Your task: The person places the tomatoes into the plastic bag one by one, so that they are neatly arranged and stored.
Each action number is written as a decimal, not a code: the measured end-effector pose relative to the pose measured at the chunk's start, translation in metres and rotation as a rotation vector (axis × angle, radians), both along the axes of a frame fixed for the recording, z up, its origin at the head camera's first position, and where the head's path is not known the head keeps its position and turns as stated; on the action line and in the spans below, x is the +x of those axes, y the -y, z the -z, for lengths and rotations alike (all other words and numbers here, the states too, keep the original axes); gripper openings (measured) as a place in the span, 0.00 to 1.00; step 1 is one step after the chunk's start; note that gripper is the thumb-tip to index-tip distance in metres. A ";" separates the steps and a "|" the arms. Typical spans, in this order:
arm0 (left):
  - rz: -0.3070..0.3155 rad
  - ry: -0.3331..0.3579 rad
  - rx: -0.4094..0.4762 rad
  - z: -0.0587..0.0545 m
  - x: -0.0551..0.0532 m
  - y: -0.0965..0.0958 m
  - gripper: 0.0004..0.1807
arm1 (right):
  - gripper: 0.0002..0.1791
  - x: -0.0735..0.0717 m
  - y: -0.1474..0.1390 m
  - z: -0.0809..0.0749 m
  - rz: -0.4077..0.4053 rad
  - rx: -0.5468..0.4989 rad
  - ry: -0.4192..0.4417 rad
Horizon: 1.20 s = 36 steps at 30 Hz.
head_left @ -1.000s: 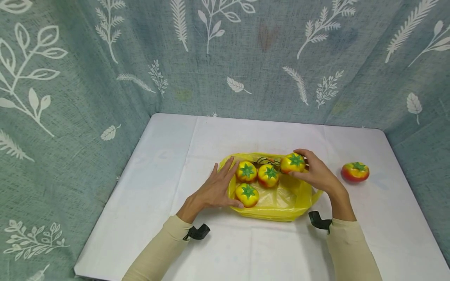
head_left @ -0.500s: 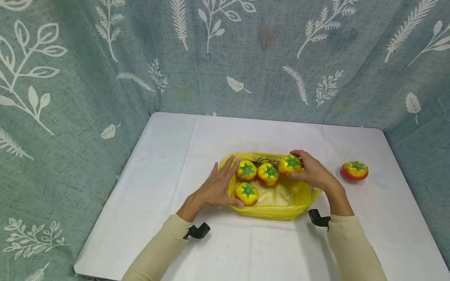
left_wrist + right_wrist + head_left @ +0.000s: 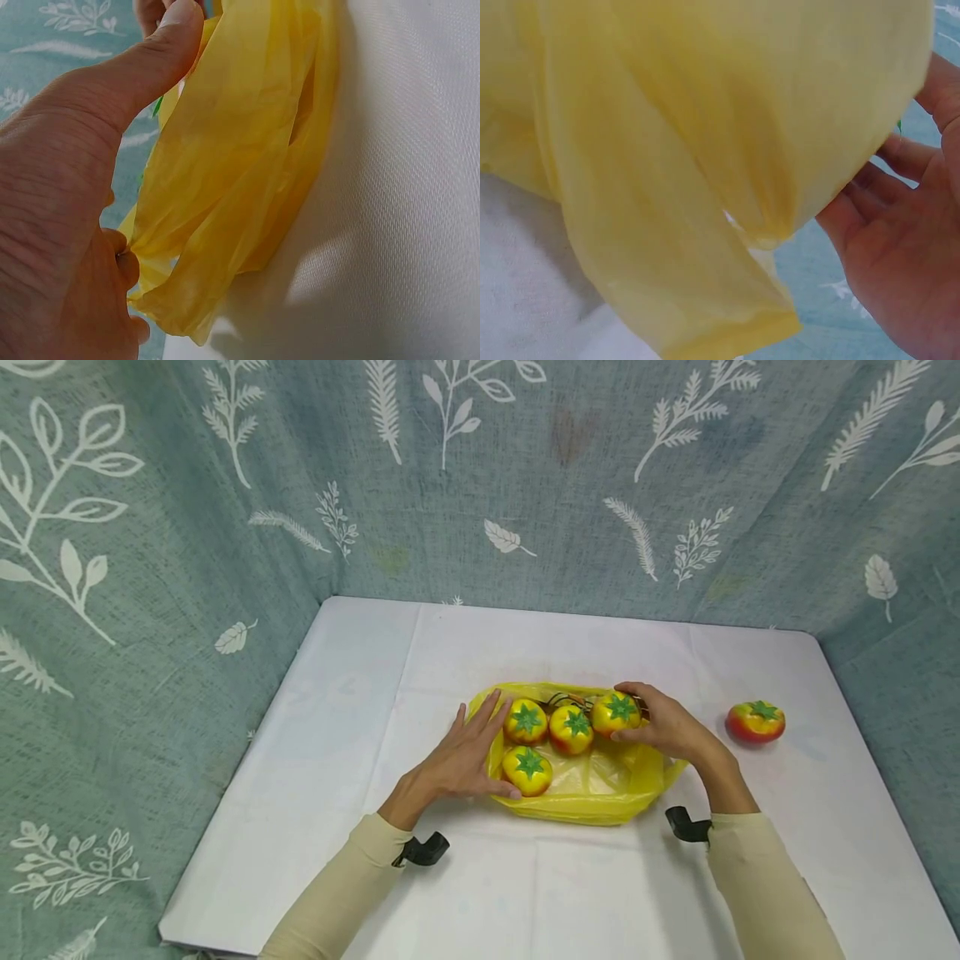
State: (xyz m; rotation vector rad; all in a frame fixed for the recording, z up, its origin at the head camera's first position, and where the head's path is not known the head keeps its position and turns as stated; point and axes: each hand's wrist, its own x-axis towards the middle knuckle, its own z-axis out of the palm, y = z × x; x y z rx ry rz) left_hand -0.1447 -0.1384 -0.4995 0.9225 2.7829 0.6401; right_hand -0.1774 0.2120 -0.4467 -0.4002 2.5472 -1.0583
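A yellow plastic bag (image 3: 592, 810) lies with its mouth spread open on the white table. Three yellow-and-red toy tomatoes with green star-shaped tops sit in its left part, one of them the near-left tomato (image 3: 527, 771). My left hand (image 3: 467, 760) spans the bag's left rim, fingers spread and straight, thumb at the near edge; the left wrist view shows the thumb against the yellow film. My right hand (image 3: 671, 722) grips another toy tomato (image 3: 616, 713) between thumb and fingers at the bag's far right. In the right wrist view the bag's side hides that tomato and the fingertips.
Right of the bag, one more toy tomato (image 3: 756, 722) rests on the white tablecloth (image 3: 330, 735). Thin dark strands with a bit of orange (image 3: 567, 700) show at the bag's far inner side. A leaf-patterned curtain (image 3: 480, 510) stands behind the table and along its sides.
My right hand has shifted slightly left with its tomato, bringing it closer to the middle one in the bag. The left hand has stayed in place at the rim.
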 end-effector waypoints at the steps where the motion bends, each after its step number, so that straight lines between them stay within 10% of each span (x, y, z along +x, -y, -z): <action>1: 0.001 -0.004 0.000 0.000 0.000 0.000 0.76 | 0.42 0.000 0.000 0.000 -0.001 0.003 -0.003; 36: 0.001 -0.001 -0.025 0.000 -0.001 -0.001 0.76 | 0.45 -0.003 0.006 0.012 -0.070 0.109 0.068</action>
